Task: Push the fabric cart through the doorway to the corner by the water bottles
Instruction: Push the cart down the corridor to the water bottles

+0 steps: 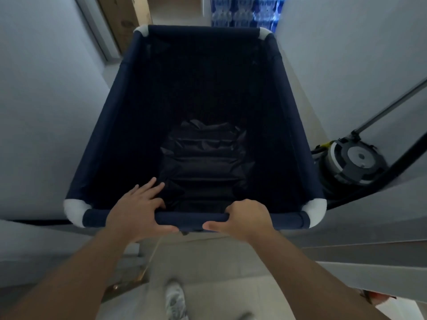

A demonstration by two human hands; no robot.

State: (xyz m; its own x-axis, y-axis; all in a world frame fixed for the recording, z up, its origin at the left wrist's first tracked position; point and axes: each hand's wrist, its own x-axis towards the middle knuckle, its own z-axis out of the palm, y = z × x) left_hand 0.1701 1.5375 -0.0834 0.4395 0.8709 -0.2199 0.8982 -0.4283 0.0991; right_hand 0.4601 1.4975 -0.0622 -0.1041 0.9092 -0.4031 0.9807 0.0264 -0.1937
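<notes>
A navy fabric cart (111, 125) with white corner joints fills the middle of the head view, in a narrow passage between two pale walls. A dark folded cloth (203, 158) lies in its bottom. My left hand (136, 211) rests on the near rail, thumb under it and fingers spread loosely over the inside. My right hand (245, 218) is wrapped around the same rail further right. Packs of water bottles (245, 10) in blue-and-clear wrap stand straight ahead, just beyond the cart's far rail.
A floor-cleaning machine (353, 162) with a long slanted handle stands against the right wall, close to the cart's right side. A wooden door or panel (122, 17) leans at the far left. My shoe (175, 301) shows on the pale floor below.
</notes>
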